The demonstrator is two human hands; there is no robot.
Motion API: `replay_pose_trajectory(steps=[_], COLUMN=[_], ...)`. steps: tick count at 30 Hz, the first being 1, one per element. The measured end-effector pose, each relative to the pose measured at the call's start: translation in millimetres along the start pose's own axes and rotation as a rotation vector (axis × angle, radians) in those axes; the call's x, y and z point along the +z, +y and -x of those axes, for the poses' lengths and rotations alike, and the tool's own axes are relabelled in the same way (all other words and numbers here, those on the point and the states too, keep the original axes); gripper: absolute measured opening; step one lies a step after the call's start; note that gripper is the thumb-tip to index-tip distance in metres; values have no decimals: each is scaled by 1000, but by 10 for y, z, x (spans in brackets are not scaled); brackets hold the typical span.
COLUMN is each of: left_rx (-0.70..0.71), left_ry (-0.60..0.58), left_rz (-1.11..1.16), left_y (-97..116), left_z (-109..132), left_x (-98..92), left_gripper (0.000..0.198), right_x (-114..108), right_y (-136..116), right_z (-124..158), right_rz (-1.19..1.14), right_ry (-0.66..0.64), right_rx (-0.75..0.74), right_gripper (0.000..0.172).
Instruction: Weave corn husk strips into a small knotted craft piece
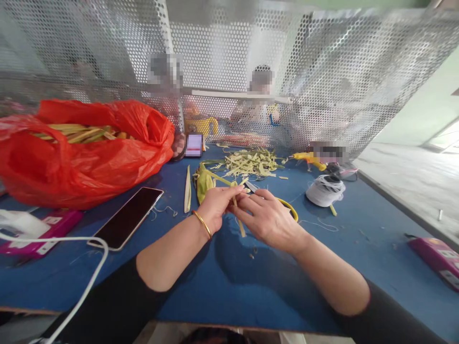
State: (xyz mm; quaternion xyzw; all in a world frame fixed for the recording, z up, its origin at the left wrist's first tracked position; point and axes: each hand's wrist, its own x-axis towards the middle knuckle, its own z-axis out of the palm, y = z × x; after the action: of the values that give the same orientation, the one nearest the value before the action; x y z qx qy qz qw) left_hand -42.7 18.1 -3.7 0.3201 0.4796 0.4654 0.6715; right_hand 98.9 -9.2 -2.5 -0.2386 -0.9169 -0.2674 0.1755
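Both hands meet over the blue table, working a pale green-yellow leaf strip point(242, 228). The thumb and fingers of my left hand point(218, 204) are closed on it, with a small folded part showing above the thumb. My right hand point(267, 217) has its fingers curled in and pressed against the same strip; the fingertips are partly hidden. Just behind my left hand lies a green leaf bundle point(204, 182), from which a strip runs toward the fingers. Scissors with a yellow handle point(291, 209) lie partly under my right hand, their blade showing beyond it.
A red plastic bag point(143, 160) of leaf strips stands left. Near it lie a dark phone point(129, 217) and a purple power strip point(60, 229) with a white cable. Leaf scraps point(251, 162), a yellow glue gun point(310, 158) and white thread point(325, 190) lie beyond. A perforated metal screen point(222, 52) rises behind.
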Motion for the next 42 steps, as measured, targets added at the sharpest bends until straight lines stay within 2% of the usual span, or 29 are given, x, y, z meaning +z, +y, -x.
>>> replay_pose_trajectory(steps=[2,6,8,12,15,20,26,28,30,32,34,38,42], left_rx=[-14,-23,-20,0,6,29,34,40,16,-22,-34,47,114], left_ry=[-38,-215,-252,-252,-248,-236,-182,-182,-199,-212,-212,-174,-119], left_rz=[13,31,23,-5,-17,-15,-6,9,26,35,20,-65,-156], left_y=[-5,50,94,144,152,153,180,219,263,293,294,215,135], left_z=[-7,2,15,24,19,27,8,1,6,22,40,34,-17], left_x=[-8,-42,-57,-81,-95,-85,-96,-116,-131,-130,-116,-87,-86], left_gripper=[20,16,13,5,6,9,9,11,20,32,34,16,13], right_x=[36,70,74,46,9,-11,-19,-21,-8,19,51,82,47], right_y=[-1,7,1,-41,-78,-123,-65,0,67,115,134,111,122], right_z=[6,26,32,31,27,22,38,51,62,64,57,27,13], right_rz=[11,-50,-87,-113,-125,-154,-163,-133,-83,-104,-229,-528,-872], right_ry=[38,130,173,216,256,309,293,321,336,279,150,-78,-150], right_rx=[16,139,176,96,22,-19,-69,79,333,537,631,762,885], right_gripper=[28,24,21,21,21,19,17,20,24,22,18,19,21])
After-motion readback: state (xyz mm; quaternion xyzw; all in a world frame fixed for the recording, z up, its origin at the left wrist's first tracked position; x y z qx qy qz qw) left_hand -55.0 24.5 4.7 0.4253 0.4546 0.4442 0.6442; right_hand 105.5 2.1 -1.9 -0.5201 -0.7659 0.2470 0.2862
